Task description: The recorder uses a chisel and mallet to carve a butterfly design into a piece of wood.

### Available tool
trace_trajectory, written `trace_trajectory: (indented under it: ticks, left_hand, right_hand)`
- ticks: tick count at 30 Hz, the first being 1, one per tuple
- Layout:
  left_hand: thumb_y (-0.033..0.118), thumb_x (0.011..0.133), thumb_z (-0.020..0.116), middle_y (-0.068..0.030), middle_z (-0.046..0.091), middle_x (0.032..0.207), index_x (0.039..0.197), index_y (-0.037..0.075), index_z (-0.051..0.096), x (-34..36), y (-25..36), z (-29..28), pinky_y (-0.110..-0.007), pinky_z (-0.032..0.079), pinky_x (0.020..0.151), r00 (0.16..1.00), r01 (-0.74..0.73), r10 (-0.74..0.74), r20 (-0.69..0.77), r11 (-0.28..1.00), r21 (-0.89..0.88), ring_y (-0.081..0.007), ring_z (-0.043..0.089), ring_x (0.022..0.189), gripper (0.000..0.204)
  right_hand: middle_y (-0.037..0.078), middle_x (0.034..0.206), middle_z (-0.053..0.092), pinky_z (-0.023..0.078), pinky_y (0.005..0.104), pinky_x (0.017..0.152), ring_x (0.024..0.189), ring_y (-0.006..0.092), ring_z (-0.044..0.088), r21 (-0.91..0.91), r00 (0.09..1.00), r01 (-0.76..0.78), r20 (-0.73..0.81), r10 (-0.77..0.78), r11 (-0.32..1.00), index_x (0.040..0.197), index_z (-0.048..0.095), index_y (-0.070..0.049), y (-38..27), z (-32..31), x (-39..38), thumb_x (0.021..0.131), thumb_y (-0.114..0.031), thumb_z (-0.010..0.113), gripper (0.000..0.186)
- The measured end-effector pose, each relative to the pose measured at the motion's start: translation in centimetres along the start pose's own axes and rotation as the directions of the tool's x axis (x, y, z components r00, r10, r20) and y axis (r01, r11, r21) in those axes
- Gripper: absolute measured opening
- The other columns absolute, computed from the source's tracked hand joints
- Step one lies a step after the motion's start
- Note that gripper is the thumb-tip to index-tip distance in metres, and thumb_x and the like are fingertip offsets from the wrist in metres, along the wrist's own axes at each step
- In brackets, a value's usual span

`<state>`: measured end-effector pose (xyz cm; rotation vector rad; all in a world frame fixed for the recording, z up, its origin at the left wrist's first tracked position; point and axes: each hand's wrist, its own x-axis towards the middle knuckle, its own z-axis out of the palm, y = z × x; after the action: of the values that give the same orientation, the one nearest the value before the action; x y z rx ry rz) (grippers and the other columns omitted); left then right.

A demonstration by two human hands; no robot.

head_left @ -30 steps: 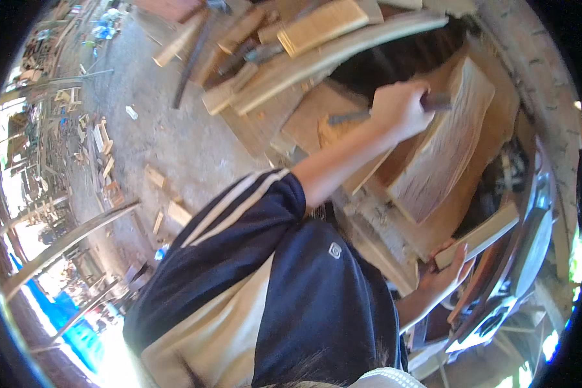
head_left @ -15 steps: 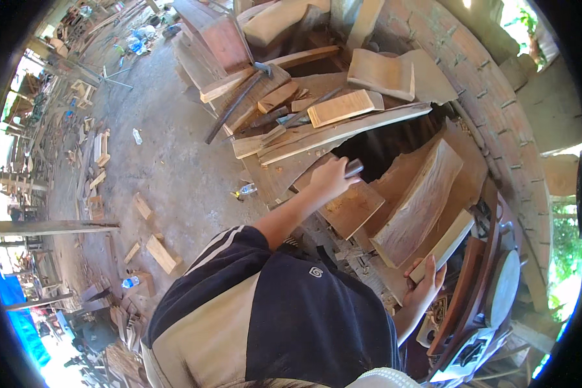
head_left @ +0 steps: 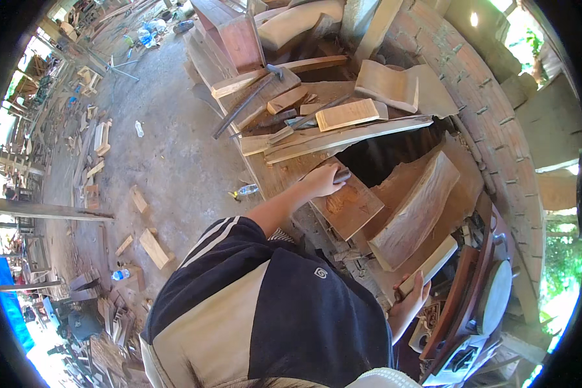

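Observation:
My left hand [head_left: 325,181] is closed around a short dark tool with a rounded end [head_left: 342,176]; most of the tool is hidden in the fist. Under this hand lies a flat brown board [head_left: 361,211] with a rough lighter patch on its face. My right hand [head_left: 412,296] grips a pale wooden block [head_left: 434,260] by its near end, at the lower right. Between the two hands, a thick curved wood piece [head_left: 415,210] rests on the bench.
A long plank [head_left: 349,140] crosses beyond my left hand, near a hammer [head_left: 249,102] and a small wood block [head_left: 348,115]. A dark gap [head_left: 388,155] opens behind the board. A brick wall [head_left: 491,110] bounds the right. A plastic bottle [head_left: 246,189] lies at left.
My left hand has shifted slightly left and down with the dark tool. My right hand and the pale block have moved left and a little nearer. The view has shifted slightly.

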<state>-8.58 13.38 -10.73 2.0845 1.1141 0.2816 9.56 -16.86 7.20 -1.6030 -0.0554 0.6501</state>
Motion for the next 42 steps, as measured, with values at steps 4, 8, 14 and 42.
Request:
trace_trajectory:
  ticks: [4,8,14,42]
  left_hand:
    - [0.055,0.074,0.075,-0.0236,0.066,0.099,0.112,0.000,0.056,-0.2,1.3,-0.5,-0.047,0.051,0.082,1.000,-0.012,0.013,-0.021,0.998,0.061,-0.0405,0.064,0.095,0.070]
    - [0.062,0.067,0.077,-0.0222,0.067,0.099,0.108,0.001,0.059,1.0,1.9,-1.4,-0.047,0.051,0.081,0.999,0.020,-0.025,0.042,0.993,0.118,-0.0398,0.065,0.094,0.075]
    - [0.058,0.071,0.075,-0.0199,0.067,0.102,0.099,0.002,0.061,0.7,1.7,-0.9,-0.047,0.052,0.080,0.997,0.066,-0.070,0.034,0.993,0.093,-0.0371,0.066,0.095,0.064]
    - [0.034,0.079,0.072,-0.0147,0.064,0.068,0.096,0.004,0.049,1.8,2.2,0.0,-0.046,0.053,0.052,0.951,-0.293,0.310,-0.003,0.903,0.312,-0.0350,0.066,0.061,0.041]
  right_hand:
    - [0.004,0.072,0.060,0.045,0.0246,0.043,0.052,0.0134,0.056,0.014,1.000,-0.023,-0.005,0.023,1.000,0.105,0.053,-0.012,0.1,0.2,-0.1,0.091,-0.025,0.064,0.022]
    - [0.004,0.072,0.060,0.043,0.0239,0.043,0.052,0.0130,0.055,-0.001,1.000,0.016,-0.007,-0.016,1.000,0.105,0.053,-0.012,0.4,0.2,-0.3,0.091,-0.025,0.064,0.022]
    - [0.004,0.070,0.059,0.036,0.0210,0.040,0.048,0.0130,0.054,-0.048,0.999,0.022,0.042,-0.020,0.999,0.105,0.052,-0.011,1.2,-0.4,-0.4,0.092,-0.027,0.063,0.023]
    - [0.005,0.073,0.055,0.045,0.0265,0.052,0.058,0.0131,0.053,-0.115,0.979,0.105,0.184,-0.082,0.988,0.113,0.052,-0.001,2.1,0.2,0.4,0.094,-0.022,0.061,0.030]
